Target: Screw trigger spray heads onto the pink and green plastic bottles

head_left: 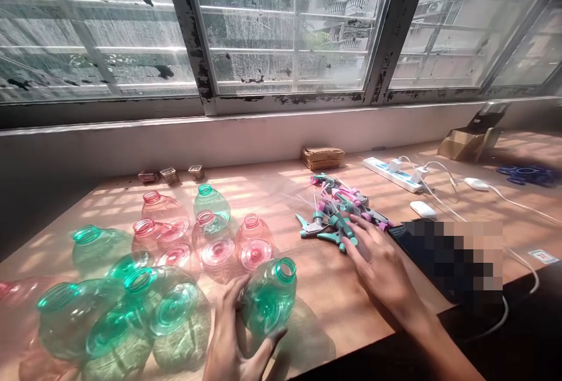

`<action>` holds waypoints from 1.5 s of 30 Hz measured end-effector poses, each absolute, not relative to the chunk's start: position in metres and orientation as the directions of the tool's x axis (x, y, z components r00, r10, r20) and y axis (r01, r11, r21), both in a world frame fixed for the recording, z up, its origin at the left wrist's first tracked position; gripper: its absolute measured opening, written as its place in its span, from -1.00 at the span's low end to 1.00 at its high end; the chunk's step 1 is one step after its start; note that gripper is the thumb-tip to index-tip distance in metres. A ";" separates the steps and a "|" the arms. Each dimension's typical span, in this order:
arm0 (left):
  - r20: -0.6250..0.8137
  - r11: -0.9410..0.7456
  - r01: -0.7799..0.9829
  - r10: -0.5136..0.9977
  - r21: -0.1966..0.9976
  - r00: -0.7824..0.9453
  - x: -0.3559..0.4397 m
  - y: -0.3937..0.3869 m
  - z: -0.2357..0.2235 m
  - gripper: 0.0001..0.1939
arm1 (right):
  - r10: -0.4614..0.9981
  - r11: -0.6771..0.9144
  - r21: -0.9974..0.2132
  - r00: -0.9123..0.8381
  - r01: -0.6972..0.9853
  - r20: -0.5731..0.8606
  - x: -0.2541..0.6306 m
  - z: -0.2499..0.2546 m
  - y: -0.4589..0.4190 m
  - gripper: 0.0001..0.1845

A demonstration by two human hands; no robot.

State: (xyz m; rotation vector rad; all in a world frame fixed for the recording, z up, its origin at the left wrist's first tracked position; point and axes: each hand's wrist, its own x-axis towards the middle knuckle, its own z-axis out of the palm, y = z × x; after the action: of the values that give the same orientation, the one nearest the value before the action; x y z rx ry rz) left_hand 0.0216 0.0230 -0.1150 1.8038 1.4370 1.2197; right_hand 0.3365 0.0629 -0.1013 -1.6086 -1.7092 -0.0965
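My left hand (pixel 230 340) wraps around the base of a green plastic bottle (pixel 268 296) that stands on the wooden table (pixel 325 287) near its front edge. My right hand (pixel 377 264) reaches forward, its fingers spread over a pile of teal and pink spray-pump heads (pixel 338 211) and touching the nearest teal one (pixel 338 234). Several more green bottles (pixel 144 311) and pink bottles (pixel 211 240) crowd the left half of the table, some upright and some lying on their sides.
A phone (pixel 421 246) lies just right of my right hand. Behind it are a white mouse (pixel 422 209), a power strip (pixel 390 173) with cables, a cardboard stack (pixel 322 157) and three small cups (pixel 169 175). The window wall runs along the back.
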 end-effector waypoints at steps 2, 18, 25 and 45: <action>0.363 -0.335 0.463 0.931 0.821 0.029 0.022 0.022 -0.114 -0.28 | 0.783 0.248 -0.512 0.141 0.822 0.606 0.336 -0.101 0.053 -0.58; 0.250 -0.203 0.362 0.964 0.910 -0.087 0.029 0.012 -0.096 -0.18 | 0.882 0.119 -0.864 0.451 -0.489 -0.134 0.324 -0.106 0.027 -0.51; 0.234 -0.201 0.342 0.970 0.918 -0.058 0.029 0.008 -0.089 -0.25 | 0.883 0.157 -0.813 0.449 -0.560 -0.139 0.327 -0.103 0.025 -0.51; 0.238 -0.242 0.250 0.970 0.938 0.046 0.014 0.008 -0.099 -0.01 | 0.940 0.052 -0.860 0.316 -0.507 -0.130 0.335 -0.105 0.022 -0.52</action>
State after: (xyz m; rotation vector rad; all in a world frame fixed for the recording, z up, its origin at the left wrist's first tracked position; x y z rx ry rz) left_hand 0.0143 0.0080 -0.0992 1.5920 1.2602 1.2453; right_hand 0.3349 0.0217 -0.1048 -0.9851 -0.5523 1.1897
